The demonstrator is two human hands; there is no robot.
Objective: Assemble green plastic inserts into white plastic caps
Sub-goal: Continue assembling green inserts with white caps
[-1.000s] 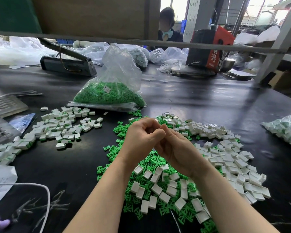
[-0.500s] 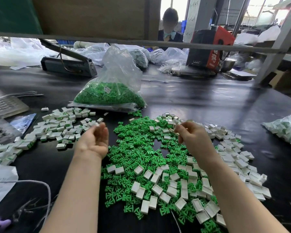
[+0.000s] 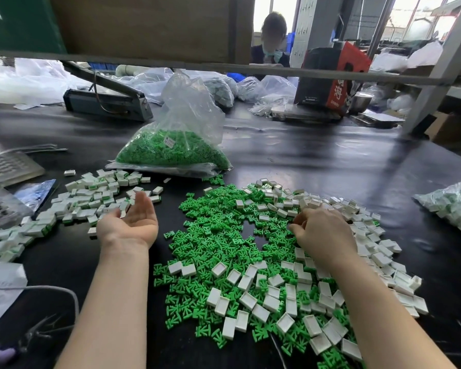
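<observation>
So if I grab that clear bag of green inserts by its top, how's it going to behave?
The clear bag will probably sag and shift: its film is thin and crumpled, and the loose green inserts fill only its bottom. It likely feels fairly heavy for a bag, being bulged with parts. The neck looks open, so tipping could spill some.

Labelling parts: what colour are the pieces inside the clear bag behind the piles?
Green, seen in the head view: the clear bag holds green inserts.
</observation>
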